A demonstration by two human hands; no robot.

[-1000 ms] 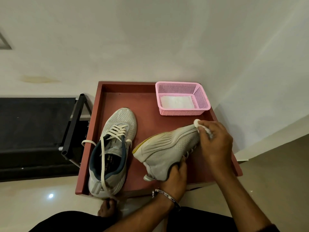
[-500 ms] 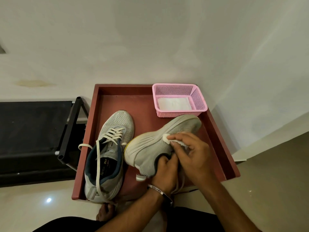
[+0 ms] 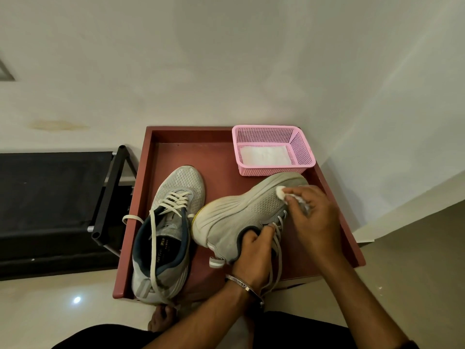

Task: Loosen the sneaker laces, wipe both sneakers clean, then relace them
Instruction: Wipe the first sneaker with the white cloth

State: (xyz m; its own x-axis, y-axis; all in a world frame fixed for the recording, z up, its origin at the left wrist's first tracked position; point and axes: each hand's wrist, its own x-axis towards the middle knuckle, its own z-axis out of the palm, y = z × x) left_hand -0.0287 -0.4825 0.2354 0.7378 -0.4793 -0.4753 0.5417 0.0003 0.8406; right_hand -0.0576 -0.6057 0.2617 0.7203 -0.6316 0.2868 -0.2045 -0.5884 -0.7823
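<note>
A grey sneaker (image 3: pixel 241 212) lies tipped on its side over the red tray (image 3: pixel 221 152), sole to the left, toe toward the pink basket. My left hand (image 3: pixel 254 253) grips its collar from below, fingers curled inside the opening. My right hand (image 3: pixel 312 215) pinches a small white wipe (image 3: pixel 281 192) and presses it on the upper near the toe. The sneaker's loose laces hang under my right hand. The other grey sneaker (image 3: pixel 168 230) stands upright on the tray's left side, its laces slack and trailing over the heel.
A pink mesh basket (image 3: pixel 299 149) holding white wipes sits in the tray's far right corner. A black rack (image 3: pixel 108 197) stands left of the tray. White walls close in behind and to the right. My bare foot (image 3: pixel 161 318) is below the tray's front edge.
My right hand with the wipe went from the toe down to the middle of the upper, then back up toward the toe. The held sneaker shifted slightly; the other sneaker stayed put.
</note>
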